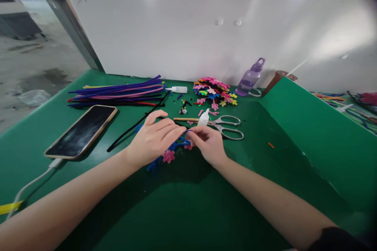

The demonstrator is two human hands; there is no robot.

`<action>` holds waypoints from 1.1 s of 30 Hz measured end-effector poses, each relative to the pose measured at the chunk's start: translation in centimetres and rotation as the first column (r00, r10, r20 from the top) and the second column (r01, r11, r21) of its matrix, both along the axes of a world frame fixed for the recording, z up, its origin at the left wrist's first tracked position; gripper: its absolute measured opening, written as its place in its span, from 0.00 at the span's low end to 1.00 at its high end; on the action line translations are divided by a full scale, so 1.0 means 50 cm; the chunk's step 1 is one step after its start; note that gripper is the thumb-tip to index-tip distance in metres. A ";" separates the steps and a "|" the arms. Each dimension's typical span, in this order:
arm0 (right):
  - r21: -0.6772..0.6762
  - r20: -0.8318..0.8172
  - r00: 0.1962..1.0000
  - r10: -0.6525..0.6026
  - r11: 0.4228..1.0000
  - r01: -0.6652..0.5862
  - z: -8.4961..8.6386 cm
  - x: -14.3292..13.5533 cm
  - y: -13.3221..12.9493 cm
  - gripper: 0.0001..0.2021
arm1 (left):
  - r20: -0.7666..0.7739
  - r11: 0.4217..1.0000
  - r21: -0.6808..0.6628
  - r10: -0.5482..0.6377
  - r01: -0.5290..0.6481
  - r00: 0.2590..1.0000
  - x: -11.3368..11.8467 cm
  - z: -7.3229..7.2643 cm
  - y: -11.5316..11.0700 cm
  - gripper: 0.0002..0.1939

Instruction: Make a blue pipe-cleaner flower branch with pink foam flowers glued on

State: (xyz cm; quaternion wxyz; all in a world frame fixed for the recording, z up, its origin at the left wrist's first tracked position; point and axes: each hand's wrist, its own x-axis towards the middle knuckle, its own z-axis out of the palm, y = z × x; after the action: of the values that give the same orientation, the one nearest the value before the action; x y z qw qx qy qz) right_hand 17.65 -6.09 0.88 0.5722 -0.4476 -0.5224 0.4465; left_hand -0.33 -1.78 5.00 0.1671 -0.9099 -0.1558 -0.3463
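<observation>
With fingertips closed, the left hand and right hand pinched a blue pipe cleaner over the green table, beside a pink flower and near silver-handled scissors.

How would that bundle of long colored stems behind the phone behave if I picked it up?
The bundle would probably feel light, since its stems look thin. It may spread apart, as they lie at different angles with uneven ends. Each stem probably bends fairly easily: the blue stems between the left hand and right hand look bent.
</observation>
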 end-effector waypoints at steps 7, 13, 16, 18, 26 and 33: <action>0.010 0.001 1.000 -0.019 1.000 0.019 -0.003 0.002 0.004 0.06 | 0.121 0.934 -0.358 0.050 -0.003 0.991 0.006 -0.013 0.016 0.04; 0.078 0.095 0.995 -0.030 0.997 0.022 -0.004 0.005 0.004 0.05 | 0.057 0.761 -0.648 0.086 -0.029 0.995 0.014 0.000 0.013 0.07; 0.154 0.145 0.989 -0.027 0.988 0.005 0.000 0.005 0.002 0.04 | 0.016 0.521 -0.853 0.104 -0.041 0.994 0.015 0.020 0.010 0.09; 0.246 0.199 0.979 -0.033 0.969 -0.017 0.003 0.006 -0.001 0.03 | -0.002 0.330 -0.944 0.088 -0.031 0.996 0.013 0.032 0.009 0.09; 0.682 0.513 0.827 -0.231 0.695 -0.229 0.015 0.022 -0.020 0.12 | 0.119 -0.290 -0.954 -0.110 0.083 0.987 -0.002 0.036 0.015 0.11; 0.353 0.279 0.958 -0.064 0.935 -0.040 0.025 0.010 -0.018 0.07 | 0.099 0.375 -0.925 0.078 0.063 0.992 0.001 0.042 0.019 0.11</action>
State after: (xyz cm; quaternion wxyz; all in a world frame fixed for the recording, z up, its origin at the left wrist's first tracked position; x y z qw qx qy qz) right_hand 18.16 -7.01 2.16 0.5644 -0.4001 -0.6688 0.2721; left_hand -0.27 -0.83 7.10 -0.3789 -0.8231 -0.3370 -0.2557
